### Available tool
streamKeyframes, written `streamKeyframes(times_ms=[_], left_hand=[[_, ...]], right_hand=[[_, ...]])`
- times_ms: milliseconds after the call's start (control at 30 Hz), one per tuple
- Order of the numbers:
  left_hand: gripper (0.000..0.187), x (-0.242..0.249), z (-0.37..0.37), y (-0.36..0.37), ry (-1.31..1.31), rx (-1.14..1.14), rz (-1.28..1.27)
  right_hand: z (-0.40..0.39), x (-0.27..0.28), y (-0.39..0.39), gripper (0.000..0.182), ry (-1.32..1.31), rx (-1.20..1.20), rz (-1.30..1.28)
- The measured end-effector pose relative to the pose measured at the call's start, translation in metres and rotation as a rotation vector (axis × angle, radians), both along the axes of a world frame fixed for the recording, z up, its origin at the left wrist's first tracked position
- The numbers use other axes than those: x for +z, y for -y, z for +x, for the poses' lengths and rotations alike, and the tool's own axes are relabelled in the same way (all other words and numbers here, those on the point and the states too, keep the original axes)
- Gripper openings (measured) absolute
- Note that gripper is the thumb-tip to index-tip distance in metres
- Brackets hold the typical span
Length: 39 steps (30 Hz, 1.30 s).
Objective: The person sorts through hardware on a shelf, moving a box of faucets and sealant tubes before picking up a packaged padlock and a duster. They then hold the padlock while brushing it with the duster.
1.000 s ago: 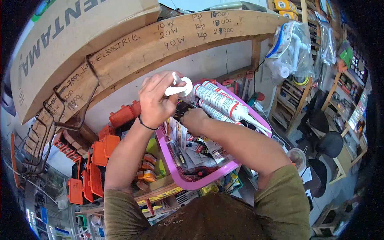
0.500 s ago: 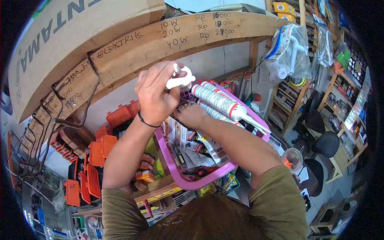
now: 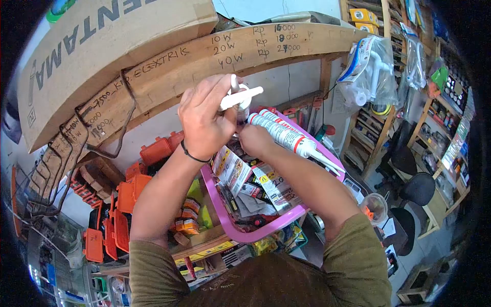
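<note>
steadily is best, i'd say, with the left hand (image 3: 208, 116) curled round the white nozzled piece (image 3: 244, 97) above the far edge of the pink basket (image 3: 247, 237), the right hand (image 3: 257, 141) bent just below, its grasp hidden from me.

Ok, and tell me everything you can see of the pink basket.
The basket looks like plastic: pink, smooth-rimmed, with rounded near corners. It sits open side up, crowded with packets; white tubes lie along its right side, nozzles reaching its edge. The right hand is at its far end; whether it touches the basket is hidden.
</note>
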State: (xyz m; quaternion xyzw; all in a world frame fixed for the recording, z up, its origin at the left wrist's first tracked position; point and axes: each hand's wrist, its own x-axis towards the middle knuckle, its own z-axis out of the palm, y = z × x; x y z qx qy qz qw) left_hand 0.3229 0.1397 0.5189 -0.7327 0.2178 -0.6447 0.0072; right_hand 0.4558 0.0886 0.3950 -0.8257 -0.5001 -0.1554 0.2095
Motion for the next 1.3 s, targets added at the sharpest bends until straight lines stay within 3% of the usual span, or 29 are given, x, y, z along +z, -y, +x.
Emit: streamKeyframes(times_ms=[433,467,533,600,667,733,800,867,1033,1133,1300], left_hand=[[0.017,0.011,0.016,0.008,0.005,-0.092,-0.024],[0.017,0.013,0.018,0.010,0.008,-0.081,-0.020],[0.018,0.015,0.023,0.012,0.011,-0.078,-0.013],[0.020,0.015,0.027,0.013,0.039,-0.078,-0.013],[0.021,0.015,0.026,0.013,0.018,-0.083,-0.017],[0.022,0.014,0.025,0.012,-0.009,-0.080,-0.021],[0.022,0.013,0.027,0.010,0.005,-0.071,0.015],[0.022,0.012,0.028,0.008,0.009,-0.078,0.012],[0.021,0.012,0.032,-0.002,0.005,-0.057,-0.015],[0.021,0.008,0.035,-0.005,-0.014,-0.063,-0.006],[0.020,-0.004,0.035,-0.007,-0.092,-0.029,-0.012]], right_hand=[[-0.005,-0.012,-0.011,0.020,-0.449,-0.263,0.802],[-0.005,-0.010,-0.011,0.020,-0.443,-0.268,0.807],[-0.007,-0.008,-0.010,0.022,-0.717,-0.465,0.761],[-0.014,-0.010,-0.011,0.026,-0.756,-0.510,0.768],[-0.039,0.007,0.000,0.028,-1.016,-0.501,0.879],[-0.038,0.001,-0.007,0.028,-0.953,-0.500,0.972],[-0.033,-0.001,-0.009,0.026,-1.276,-0.384,1.199],[-0.008,-0.026,-0.021,0.026,-1.320,-0.332,1.242],[-0.042,0.005,0.026,0.021,-1.604,-0.225,1.326],[-0.061,0.014,0.051,0.021,-1.731,-0.028,1.409],[-0.067,-0.005,0.050,0.019,-1.677,-0.155,1.379]])
